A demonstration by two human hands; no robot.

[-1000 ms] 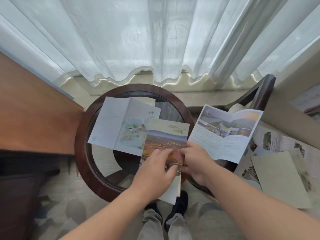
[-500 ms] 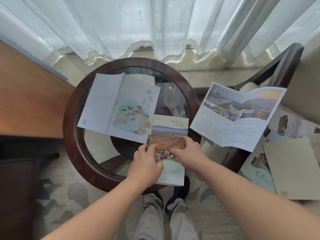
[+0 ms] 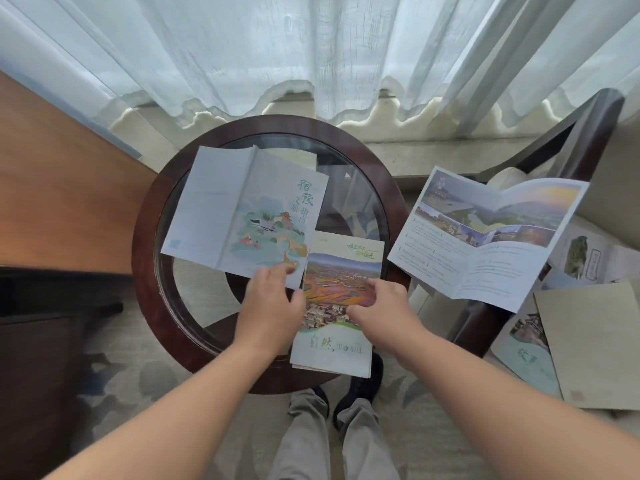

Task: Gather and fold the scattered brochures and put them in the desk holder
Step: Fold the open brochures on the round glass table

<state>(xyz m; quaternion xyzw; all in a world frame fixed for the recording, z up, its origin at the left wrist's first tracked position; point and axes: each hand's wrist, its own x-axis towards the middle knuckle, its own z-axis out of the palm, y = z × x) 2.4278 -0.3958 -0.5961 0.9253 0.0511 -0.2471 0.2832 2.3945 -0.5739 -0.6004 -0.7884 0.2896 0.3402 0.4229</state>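
Hiding: my left hand [image 3: 268,306] and right hand [image 3: 384,306] cover the folded brochure [image 3: 343,271]; fingers [image 3: 287,270] touching, grip unclear.
Edge: brochure overhangs worktop [image 3: 145,237] rim.

On the counter [image 3: 145,237], under the right grip [image 3: 381,306], a folded brochure [image 3: 341,271]; behind the left grip [image 3: 268,303], an open brochure [image 3: 239,209].

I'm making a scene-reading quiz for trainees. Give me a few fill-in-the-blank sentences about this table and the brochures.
1. The round table has a ___ top.
2. The brochure under the right hand is ___, not spread open.
3. The fingers of the left hand touch the open blue brochure, which lies to the ___ of the other one.
Missing words: glass; folded; left.
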